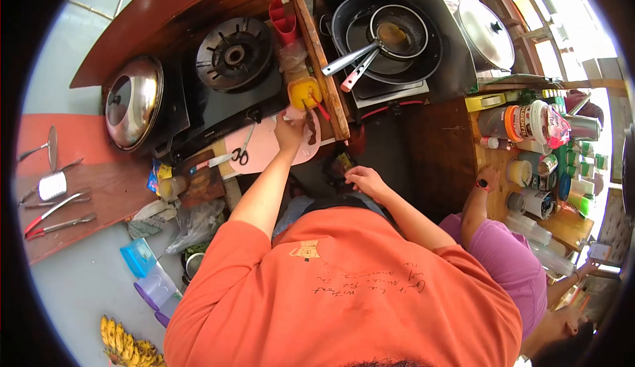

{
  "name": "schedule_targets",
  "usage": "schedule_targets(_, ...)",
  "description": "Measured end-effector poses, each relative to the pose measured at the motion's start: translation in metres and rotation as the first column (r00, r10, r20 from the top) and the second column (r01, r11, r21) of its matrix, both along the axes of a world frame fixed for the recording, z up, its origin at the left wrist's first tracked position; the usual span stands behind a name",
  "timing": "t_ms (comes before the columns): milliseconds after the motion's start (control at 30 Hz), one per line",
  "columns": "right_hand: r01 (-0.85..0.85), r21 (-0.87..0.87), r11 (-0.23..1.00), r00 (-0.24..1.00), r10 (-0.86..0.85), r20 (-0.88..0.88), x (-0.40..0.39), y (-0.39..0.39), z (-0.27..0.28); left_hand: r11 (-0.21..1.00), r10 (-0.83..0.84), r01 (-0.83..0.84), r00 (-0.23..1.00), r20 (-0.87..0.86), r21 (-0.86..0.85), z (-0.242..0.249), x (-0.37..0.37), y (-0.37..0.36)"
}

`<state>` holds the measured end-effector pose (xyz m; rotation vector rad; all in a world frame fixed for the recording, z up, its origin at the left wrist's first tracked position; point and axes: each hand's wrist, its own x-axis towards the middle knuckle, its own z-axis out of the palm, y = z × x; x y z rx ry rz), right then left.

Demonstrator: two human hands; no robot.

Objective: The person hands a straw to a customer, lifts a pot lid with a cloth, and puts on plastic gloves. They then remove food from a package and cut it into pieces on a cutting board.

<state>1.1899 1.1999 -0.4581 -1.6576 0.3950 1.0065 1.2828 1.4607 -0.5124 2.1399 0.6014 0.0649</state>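
Note:
My left hand (289, 133) is over the pink cutting board (264, 143), its fingers closed beside a yellow container (304, 92); what they grip is hidden. A dark brown strip (309, 129) lies just right of those fingers. Scissors (243, 149) and a knife (213, 162) rest at the board's left side. My right hand (367, 182) hangs in front of my waist with curled fingers, and I cannot make out what is in them. Close beyond it is a dark item with a yellowish patch (344, 163).
Behind the board stands a gas burner (233, 55), with a lidded pot (134, 102) to its left. Past a wooden divider (317, 56), a small pan (397, 33) sits inside a large wok (430, 56). Another person (496, 248) is at the jar-filled counter (486, 149) on the right.

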Motion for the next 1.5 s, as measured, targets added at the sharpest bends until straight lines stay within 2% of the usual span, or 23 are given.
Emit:
schedule_targets(67, -0.191, 0.063, 0.980, 0.982, 0.191, 0.003, 0.011, 0.026, 0.018, 0.989, 0.072, -0.080, 0.995, -0.074, -0.123, 0.023, -0.025, 0.003)
schedule_targets(100, -0.193, 0.072, 0.979, 0.981, 0.194, 0.002, 0.012, 0.043, 0.029, 0.927, 0.074, -0.097, 0.994, -0.078, -0.361, 0.020, -0.043, 0.004)
schedule_targets(167, 0.040, 0.196, 0.980, 0.999, -0.044, 0.020, 0.014, 0.076, 0.050, 0.911, 0.026, -0.014, 0.999, 0.023, -0.412, 0.056, -0.073, -0.007)
schedule_targets(267, 0.036, 0.353, 0.935, 0.996, -0.064, 0.068, 0.024, 0.111, 0.023, 0.842, -0.033, 0.056, 0.998, 0.051, -0.537, 0.082, -0.098, -0.011)
schedule_targets(300, -0.034, 0.205, 0.978, 0.983, -0.005, 0.186, 0.028, 0.123, 0.020, 0.890, -0.059, 0.104, 0.992, 0.114, -0.445, 0.090, -0.101, -0.008)
schedule_targets(333, -0.032, 0.206, 0.978, 0.982, -0.007, 0.188, 0.029, 0.130, 0.018, 0.890, -0.062, 0.107, 0.991, 0.115, -0.444, 0.093, -0.103, -0.003)
schedule_targets(400, 0.051, 0.242, 0.969, 0.966, -0.110, 0.234, 0.029, 0.141, 0.022, 0.876, -0.040, 0.163, 0.963, 0.267, -0.454, 0.098, -0.099, 0.008)
schedule_targets(433, 0.259, 0.447, 0.856, 0.929, -0.348, 0.128, 0.023, 0.150, 0.048, 0.853, -0.067, 0.190, 0.964, 0.259, -0.486, 0.099, -0.099, 0.017)
schedule_targets(467, 0.170, 0.344, 0.923, 0.937, -0.259, 0.232, 0.027, 0.146, 0.035, 0.850, -0.065, 0.189, 0.964, 0.257, -0.492, 0.101, -0.100, 0.025)
schedule_targets(533, 0.340, 0.458, 0.822, 0.898, -0.428, 0.102, 0.027, 0.156, 0.052, 0.813, -0.262, 0.348, 0.934, 0.241, -0.467, 0.108, -0.102, 0.040)
schedule_targets(600, 0.341, 0.403, 0.849, 0.889, -0.430, 0.154, 0.024, 0.158, 0.054, 0.805, -0.309, 0.382, 0.923, 0.230, -0.453, 0.108, -0.100, 0.054)
schedule_targets(667, 0.356, 0.346, 0.868, 0.874, -0.440, 0.205, 0.018, 0.160, 0.054, 0.571, -0.335, 0.322, 0.931, 0.144, -0.755, 0.108, -0.091, 0.066)
schedule_targets(733, 0.486, 0.263, 0.834, 0.816, -0.540, 0.205, 0.008, 0.160, 0.052, 0.642, -0.400, 0.348, 0.912, 0.089, -0.683, 0.086, -0.071, 0.074)
schedule_targets(767, 0.524, 0.299, 0.798, 0.799, -0.581, 0.151, 0.002, 0.156, 0.048, 0.789, -0.561, 0.571, 0.820, 0.115, -0.226, 0.070, -0.061, 0.076)
schedule_targets(800, 0.535, 0.295, 0.792, 0.791, -0.592, 0.157, -0.006, 0.151, 0.046, 0.697, -0.696, 0.656, 0.716, 0.055, 0.290, 0.052, -0.050, 0.076)
schedule_targets(867, 0.560, 0.265, 0.785, 0.789, -0.603, 0.115, -0.025, 0.139, 0.041, 0.598, -0.754, 0.694, 0.657, -0.012, 0.401, 0.023, -0.030, 0.073)
schedule_targets(933, 0.584, 0.202, 0.786, 0.784, -0.611, 0.109, -0.044, 0.125, 0.036, 0.338, -0.803, 0.709, 0.560, -0.203, 0.619, 0.005, -0.011, 0.067)
schedule_targets(1067, 0.693, 0.217, 0.688, 0.694, -0.717, 0.056, -0.079, 0.093, 0.043, 0.175, -0.834, 0.779, 0.443, -0.329, 0.602, -0.008, 0.007, 0.040)
schedule_targets(1133, 0.745, 0.228, 0.627, 0.637, -0.770, 0.036, -0.091, 0.083, 0.045, -0.027, -0.902, 0.754, 0.265, -0.341, 0.656, -0.015, 0.006, 0.033)
schedule_targets(1167, 0.784, 0.230, 0.576, 0.592, -0.806, 0.001, -0.095, 0.078, 0.044, -0.032, -0.902, 0.755, 0.260, -0.343, 0.655, -0.018, 0.003, 0.035)
schedule_targets(1200, 0.821, 0.233, 0.522, 0.543, -0.839, -0.035, -0.096, 0.075, 0.045, -0.059, -0.954, 0.754, 0.151, -0.260, 0.655, -0.019, -0.001, 0.037)
schedule_targets(1233, 0.807, 0.227, 0.545, 0.567, -0.822, -0.042, -0.097, 0.071, 0.047, -0.087, -0.984, 0.750, 0.037, -0.174, 0.656, -0.019, -0.005, 0.039)
schedule_targets(1500, 0.737, 0.282, 0.615, 0.650, -0.758, -0.046, -0.060, 0.066, 0.050, -0.245, -0.968, 0.701, -0.135, -0.212, 0.670, 0.006, -0.039, 0.077)
